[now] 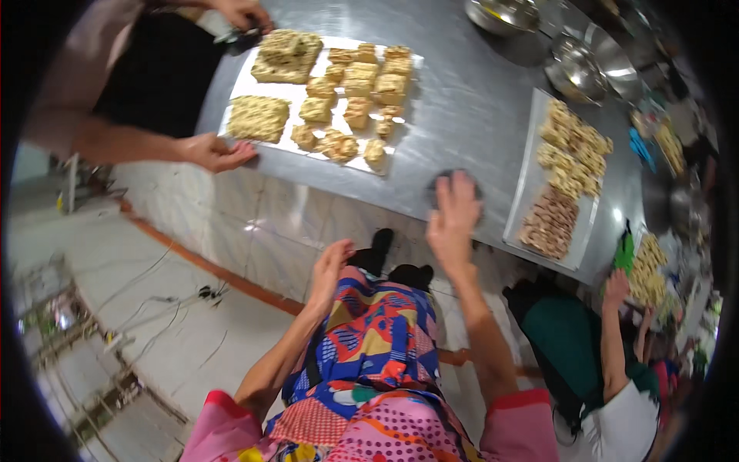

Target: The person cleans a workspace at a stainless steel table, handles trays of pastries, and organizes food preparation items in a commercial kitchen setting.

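Note:
My right hand [456,208] rests at the near edge of the metal table [446,92], its fingers over a dark rounded thing [476,189]. Motion blur hides what kind it is. My left hand [331,266] hangs off the table above the patterned apron [369,323], fingers stretched and holding nothing. Left of my right hand, a white tray [289,91] carries two larger nut-studded slabs [286,56] and several smaller cut pieces [360,77]. To its right lies another tray [531,146] with pale clumped pieces [571,150] and a brown nutty slab [550,222].
Another person's hand [219,152] touches the table near the white tray; their other hand [242,14] holds something dark. Metal bowls [576,68] stand far right. At right, a co-worker's hand [616,289] is by a green tool [624,252]. Cables [165,300] lie on the floor.

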